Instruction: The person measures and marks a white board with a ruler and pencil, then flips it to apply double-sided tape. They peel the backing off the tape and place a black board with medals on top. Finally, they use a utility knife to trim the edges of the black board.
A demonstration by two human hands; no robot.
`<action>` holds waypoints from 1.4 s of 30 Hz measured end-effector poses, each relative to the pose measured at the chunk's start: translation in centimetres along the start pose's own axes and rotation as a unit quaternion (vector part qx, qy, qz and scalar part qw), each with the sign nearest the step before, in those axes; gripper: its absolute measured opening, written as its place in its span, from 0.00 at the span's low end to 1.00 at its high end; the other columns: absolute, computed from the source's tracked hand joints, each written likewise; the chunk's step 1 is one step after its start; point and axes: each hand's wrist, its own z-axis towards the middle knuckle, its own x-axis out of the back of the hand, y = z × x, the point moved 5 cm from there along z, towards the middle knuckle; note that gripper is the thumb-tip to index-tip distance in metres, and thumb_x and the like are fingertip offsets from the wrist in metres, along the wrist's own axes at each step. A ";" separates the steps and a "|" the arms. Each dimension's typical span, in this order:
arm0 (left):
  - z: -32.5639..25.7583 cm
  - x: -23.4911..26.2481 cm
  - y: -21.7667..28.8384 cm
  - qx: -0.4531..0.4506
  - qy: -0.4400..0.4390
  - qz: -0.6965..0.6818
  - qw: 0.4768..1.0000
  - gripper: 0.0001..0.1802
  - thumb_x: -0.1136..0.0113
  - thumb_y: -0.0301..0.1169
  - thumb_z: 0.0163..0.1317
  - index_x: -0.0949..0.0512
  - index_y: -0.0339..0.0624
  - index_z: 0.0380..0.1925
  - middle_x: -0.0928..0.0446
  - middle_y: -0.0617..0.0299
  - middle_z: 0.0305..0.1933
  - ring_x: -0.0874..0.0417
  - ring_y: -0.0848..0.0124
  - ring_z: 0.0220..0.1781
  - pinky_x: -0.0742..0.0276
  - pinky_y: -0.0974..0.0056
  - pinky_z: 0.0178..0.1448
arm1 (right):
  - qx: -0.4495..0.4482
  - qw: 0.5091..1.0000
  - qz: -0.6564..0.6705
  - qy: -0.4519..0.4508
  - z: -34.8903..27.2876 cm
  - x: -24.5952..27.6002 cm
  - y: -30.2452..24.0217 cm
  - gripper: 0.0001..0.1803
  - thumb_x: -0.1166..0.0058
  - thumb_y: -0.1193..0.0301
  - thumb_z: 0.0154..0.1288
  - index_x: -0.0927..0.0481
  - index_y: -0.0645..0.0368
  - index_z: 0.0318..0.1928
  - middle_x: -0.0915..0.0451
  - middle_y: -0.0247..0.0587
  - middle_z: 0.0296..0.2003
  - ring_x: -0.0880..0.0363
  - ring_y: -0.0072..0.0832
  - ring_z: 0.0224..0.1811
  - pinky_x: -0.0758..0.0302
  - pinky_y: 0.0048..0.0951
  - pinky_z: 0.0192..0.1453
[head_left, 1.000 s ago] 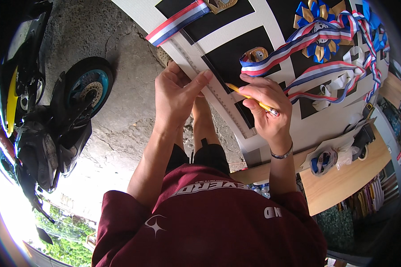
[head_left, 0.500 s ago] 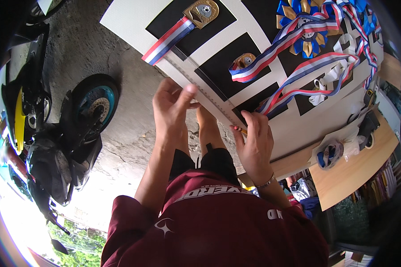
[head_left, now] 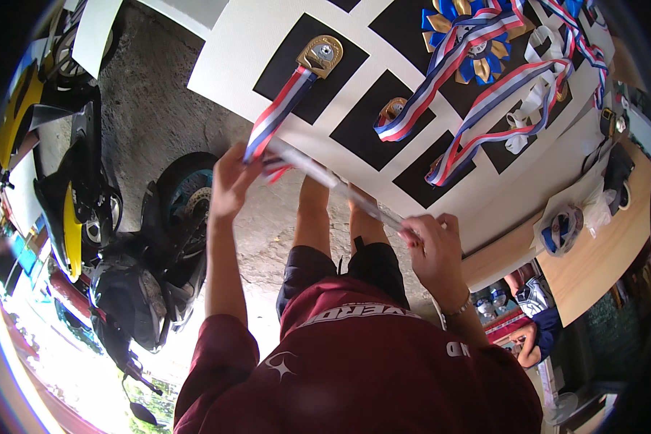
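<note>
A long clear ruler (head_left: 333, 186) slants in the air past the near edge of a white board (head_left: 220, 69) with black rectangles. My right hand (head_left: 435, 249) is closed round the ruler's near right end. At the board's left corner, my left hand (head_left: 231, 184) is closed on the loose end of a red, white and blue ribbon (head_left: 286, 105). That ribbon leads to a gold medal (head_left: 321, 56) on a black rectangle. Beside it lies a second medal (head_left: 394, 108) with a striped ribbon (head_left: 477, 108). My left fingertips are partly hidden.
A blue and gold rosette (head_left: 477, 47) and white ribbon (head_left: 528, 116) lie farther along the board. To the right, a wooden surface (head_left: 593, 267) carries a clear plastic bag (head_left: 559, 230). A black and yellow motorcycle (head_left: 134, 289) stands at left. Another person's arm (head_left: 528, 343) shows at lower right.
The ruler has come up off the board, with my right hand now at its end. My left hand has moved left to the ribbon, whose end now hangs past the board's edge.
</note>
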 end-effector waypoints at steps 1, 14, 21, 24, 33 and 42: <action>-1.0 1.2 1.1 0.032 0.032 -0.067 0.997 0.13 0.39 0.27 0.68 0.22 0.30 0.49 0.15 0.52 0.42 0.13 0.70 0.45 0.20 0.64 0.54 | -0.017 1.000 0.000 -0.004 -0.7 0.3 0.2 0.11 0.39 0.79 0.64 0.22 0.51 0.44 0.17 0.28 0.34 0.19 0.29 0.32 0.35 0.36 0.51; 5.3 -4.1 27.4 -0.414 -0.005 0.337 0.845 0.32 0.52 0.52 0.80 0.22 0.33 0.63 0.16 0.47 0.60 0.14 0.55 0.59 0.20 0.56 0.66 | 0.029 0.995 -0.054 0.072 6.0 -1.1 -2.4 0.20 0.42 0.78 0.66 0.21 0.51 0.58 0.19 0.33 0.36 0.20 0.31 0.34 0.35 0.37 0.49; 2.2 -0.8 7.2 -0.080 0.358 0.072 0.928 0.36 0.27 0.40 0.66 0.36 0.32 0.62 0.28 0.47 0.58 0.24 0.59 0.61 0.23 0.54 0.62 | 0.037 0.985 -0.143 0.095 10.9 -3.8 -4.3 0.22 0.39 0.77 0.63 0.19 0.51 0.59 0.22 0.36 0.36 0.21 0.34 0.36 0.34 0.38 0.47; 2.9 -4.4 3.1 -0.011 0.213 -0.182 0.960 0.34 0.25 0.35 0.65 0.34 0.32 0.61 0.23 0.48 0.56 0.17 0.62 0.54 0.17 0.59 0.54 | 0.055 0.979 -0.162 0.109 11.0 -4.0 -4.8 0.22 0.38 0.78 0.63 0.19 0.51 0.59 0.22 0.34 0.35 0.21 0.31 0.38 0.33 0.38 0.46; 4.2 -4.6 4.1 -0.002 0.191 -0.257 0.947 0.16 0.30 0.30 0.69 0.25 0.30 0.47 0.15 0.52 0.42 0.11 0.70 0.38 0.09 0.66 0.39 | 0.073 0.977 -0.174 0.097 11.2 -5.2 -4.6 0.31 0.32 0.71 0.63 0.23 0.47 0.68 0.26 0.32 0.41 0.23 0.29 0.44 0.33 0.41 0.52; 4.7 -4.7 4.7 0.007 0.192 -0.226 0.955 0.18 0.31 0.31 0.70 0.24 0.28 0.50 0.15 0.50 0.44 0.10 0.69 0.38 0.10 0.67 0.38 | 0.115 0.973 -0.184 0.076 11.3 -5.2 -4.3 0.31 0.31 0.68 0.64 0.21 0.45 0.68 0.26 0.32 0.43 0.24 0.26 0.47 0.34 0.41 0.53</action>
